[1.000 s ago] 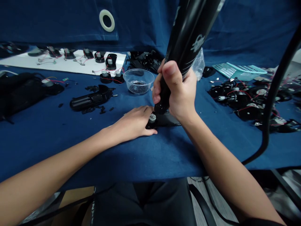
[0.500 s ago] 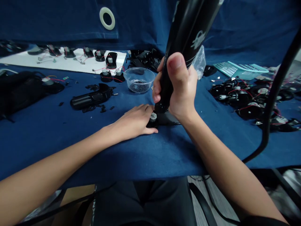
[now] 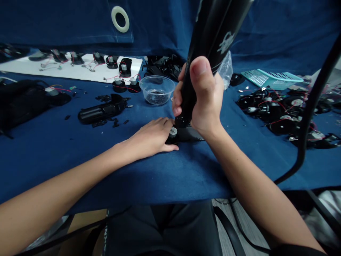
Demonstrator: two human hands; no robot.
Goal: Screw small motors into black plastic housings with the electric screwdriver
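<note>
My right hand (image 3: 206, 94) is wrapped around a thick black electric screwdriver (image 3: 205, 46), which it holds steeply tilted with the lower end pointing down. That end meets a black plastic housing (image 3: 189, 134) lying on the blue cloth; the exact contact point is hidden. A small silver motor (image 3: 173, 132) sits in the housing's left end. Around this end my left hand (image 3: 156, 135) is closed, fingers on the far side and thumb on the near side, pressing it to the table. Part of the housing is hidden behind my right wrist.
Beyond my hands stands a clear plastic bowl (image 3: 157, 81) with tiny dark pieces inside. Black shell parts (image 3: 101, 112) lie at left, and wired motor assemblies sit on a white board (image 3: 93, 73). More wired parts (image 3: 277, 110) and a teal basket (image 3: 274, 79) are at right, near a black cable (image 3: 306, 117).
Both hands, the screwdriver and the housing keep almost the same positions. The whole view has shifted very slightly.
</note>
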